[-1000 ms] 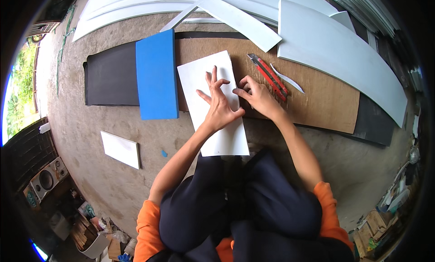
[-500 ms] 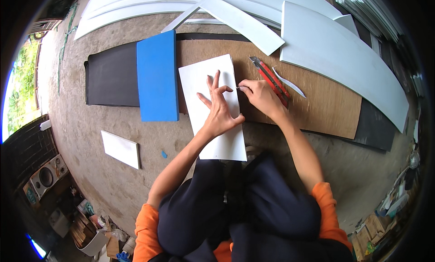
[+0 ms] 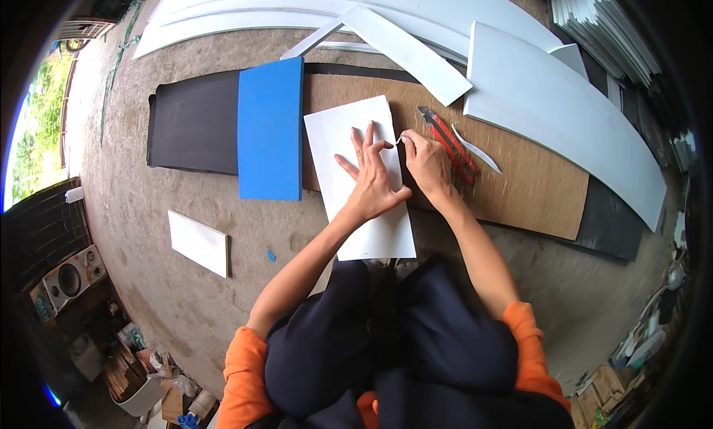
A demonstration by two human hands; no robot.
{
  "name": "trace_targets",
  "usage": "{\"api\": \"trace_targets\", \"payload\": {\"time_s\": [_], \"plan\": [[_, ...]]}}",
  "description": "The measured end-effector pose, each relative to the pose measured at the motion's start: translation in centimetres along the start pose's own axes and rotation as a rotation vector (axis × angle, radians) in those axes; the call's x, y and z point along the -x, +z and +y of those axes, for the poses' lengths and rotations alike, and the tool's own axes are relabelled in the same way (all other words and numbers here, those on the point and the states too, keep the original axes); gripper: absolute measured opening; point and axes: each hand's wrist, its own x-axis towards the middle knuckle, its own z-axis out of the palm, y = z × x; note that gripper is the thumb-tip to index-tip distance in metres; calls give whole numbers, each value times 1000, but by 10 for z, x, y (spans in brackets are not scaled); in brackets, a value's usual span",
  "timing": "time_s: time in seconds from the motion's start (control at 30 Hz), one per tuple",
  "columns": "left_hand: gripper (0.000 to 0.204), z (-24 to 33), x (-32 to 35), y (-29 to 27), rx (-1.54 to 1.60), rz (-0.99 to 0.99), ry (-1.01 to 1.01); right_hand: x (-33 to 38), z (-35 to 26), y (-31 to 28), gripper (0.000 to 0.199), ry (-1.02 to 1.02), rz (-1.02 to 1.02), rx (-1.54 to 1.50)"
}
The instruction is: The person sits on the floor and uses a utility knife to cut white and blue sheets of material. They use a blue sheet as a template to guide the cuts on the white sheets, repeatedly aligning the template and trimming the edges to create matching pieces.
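Observation:
A white rectangular board (image 3: 371, 240) lies slightly tilted across the brown wooden panel (image 3: 527, 180), its near end reaching toward my knees. My left hand (image 3: 377, 182) rests on it with fingers spread. At the board's right edge, my right hand (image 3: 428, 162) is closed in a pinch on a thin white strip (image 3: 399, 140). The strip's other end meets the edge by my left index finger; whether it is still attached I cannot tell. Just right of my right hand lies a red utility knife (image 3: 450, 145), blade showing. Beside the knife is a curved white offcut (image 3: 477, 148).
A blue board (image 3: 269, 132) lies on a black sheet (image 3: 194, 125) at left. Large white panels (image 3: 564, 110) and a narrow white strip panel (image 3: 412, 54) lie beyond. A small white piece (image 3: 198, 243) and a blue scrap (image 3: 271, 256) are on the floor.
My right hand has drawn slightly away from the board's edge, and more of the thin strip shows. My left hand stays spread on the board. The whole view has shifted a little.

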Motion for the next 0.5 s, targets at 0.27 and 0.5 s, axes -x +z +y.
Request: {"api": "trace_targets", "payload": {"time_s": [0.27, 0.5], "plan": [[97, -8, 10, 1, 23, -8, -2, -34, 37, -29, 13, 325, -13, -62], [83, 3, 3, 5, -180, 40, -99, -9, 15, -21, 13, 119, -6, -13]]}}
